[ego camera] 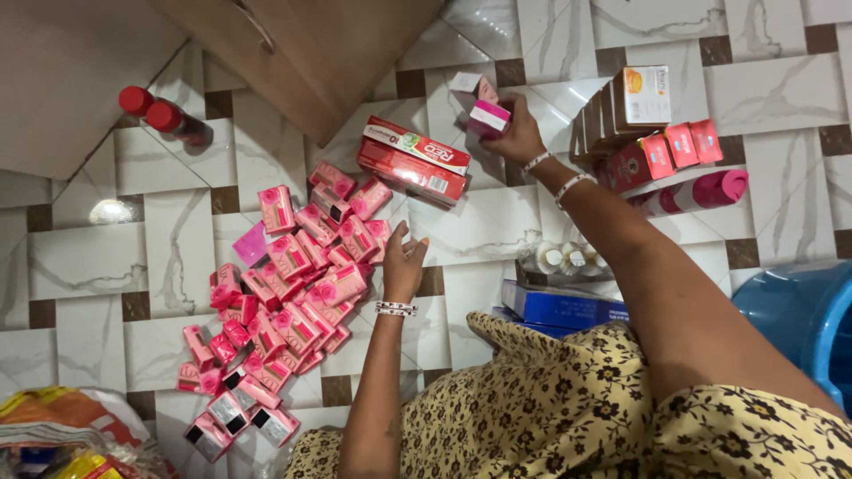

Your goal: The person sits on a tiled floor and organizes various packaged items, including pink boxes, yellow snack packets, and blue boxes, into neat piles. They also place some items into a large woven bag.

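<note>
My right hand [515,135] is stretched out over the tiled floor and grips a small pink and white box [488,116], with another small box [469,84] just beyond it. My left hand [404,262] hovers with fingers apart at the right edge of a heap of several small pink boxes [293,284], holding nothing. Two long red cartons [413,158] lie stacked between the two hands.
A row of upright boxes [635,124] and a pink bottle [701,191] lie right of my right arm. A blue flat box [559,306], small white bottles [564,257], a blue tub [803,315], two red-capped bottles [169,117], a wooden cabinet [302,44] and a bag [62,435] surround me.
</note>
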